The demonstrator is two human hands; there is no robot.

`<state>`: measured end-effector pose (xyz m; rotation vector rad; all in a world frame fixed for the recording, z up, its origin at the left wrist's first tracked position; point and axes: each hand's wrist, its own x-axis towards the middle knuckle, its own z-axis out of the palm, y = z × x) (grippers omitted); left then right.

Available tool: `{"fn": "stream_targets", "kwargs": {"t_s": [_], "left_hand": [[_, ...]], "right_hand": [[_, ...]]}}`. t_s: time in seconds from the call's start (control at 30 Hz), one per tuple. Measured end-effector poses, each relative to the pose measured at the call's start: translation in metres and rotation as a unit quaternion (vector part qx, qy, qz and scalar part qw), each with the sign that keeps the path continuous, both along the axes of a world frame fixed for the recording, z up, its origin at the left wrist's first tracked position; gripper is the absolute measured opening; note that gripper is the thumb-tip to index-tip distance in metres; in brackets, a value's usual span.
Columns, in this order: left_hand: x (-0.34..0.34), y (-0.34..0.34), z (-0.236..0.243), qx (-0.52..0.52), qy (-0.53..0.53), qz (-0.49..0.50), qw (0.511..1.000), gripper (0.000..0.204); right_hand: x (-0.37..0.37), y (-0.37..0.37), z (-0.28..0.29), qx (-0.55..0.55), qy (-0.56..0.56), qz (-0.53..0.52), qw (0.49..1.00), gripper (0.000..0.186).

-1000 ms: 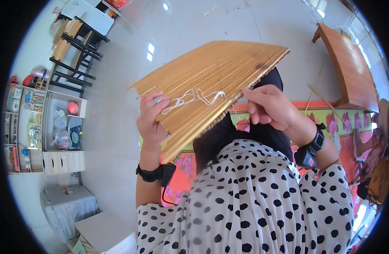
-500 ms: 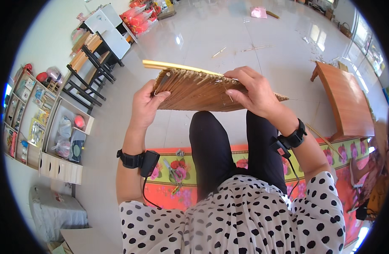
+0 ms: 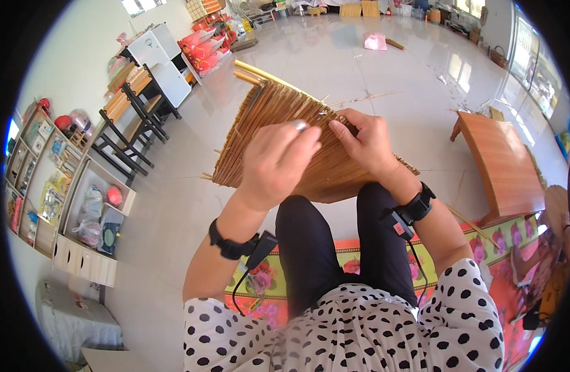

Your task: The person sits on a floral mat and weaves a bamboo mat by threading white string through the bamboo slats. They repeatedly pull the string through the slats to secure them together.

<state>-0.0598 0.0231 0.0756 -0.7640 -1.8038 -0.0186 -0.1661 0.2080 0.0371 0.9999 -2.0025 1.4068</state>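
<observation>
A panel of brown reed stalks (image 3: 334,170) stands tilted above my knees, its stalks fanning out from the upper edge. Pale yellow sticks (image 3: 274,82) run along that edge and jut past its upper left corner. At the upper edge my right hand (image 3: 368,141) grips the panel, thumb on the near face and the other fingers partly hidden behind. In front of the panel's middle is my left hand (image 3: 274,162), fingers curled in and slightly smeared. Something silvery shows at one of its fingers. What those fingers hold, if anything, cannot be made out.
A low brown wooden table (image 3: 500,162) stands at the right, near a seated person (image 3: 552,226). Beneath my legs lies a flowered mat (image 3: 341,255). Shelves (image 3: 80,248) and chairs (image 3: 133,127) line the left side. A pink sheet (image 3: 375,41) and loose stalks lie on the tiled floor.
My left hand has let go of the panel's left edge and moved right, across its face. The panel has tipped, showing more of its near face, and the right hand keeps its hold.
</observation>
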Motion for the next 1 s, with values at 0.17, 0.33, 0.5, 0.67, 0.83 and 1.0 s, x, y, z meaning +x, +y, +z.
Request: {"fn": "stream_targets", "kwargs": {"t_s": [0.17,0.33,0.5,0.67,0.83,1.0], "left_hand": [[-0.037,0.010,0.004,-0.098,0.059,0.037,0.993,0.022],[-0.040,0.011,0.012,-0.145,0.062,0.065,0.985,0.020],[-0.039,0.008,0.028,-0.226,0.077,0.024,0.971,0.015],[0.001,0.038,0.037,-0.299,0.064,-0.127,0.944,0.010],[0.036,0.063,0.026,-0.069,-0.072,-0.247,0.964,0.015],[0.099,-0.007,-0.017,0.299,-0.421,-0.368,0.773,0.018]], "right_hand": [[-0.001,-0.001,0.003,-0.023,0.007,0.007,1.000,0.021],[-0.001,0.003,0.003,-0.008,0.004,-0.007,1.000,0.021],[0.006,0.005,0.003,-0.031,-0.008,0.008,0.999,0.022],[0.009,0.007,0.020,-0.016,-0.054,-0.022,0.998,0.022],[0.011,-0.001,0.020,-0.030,-0.016,-0.054,0.998,0.022],[0.011,0.000,0.008,-0.048,0.087,-0.102,0.990,0.020]]}}
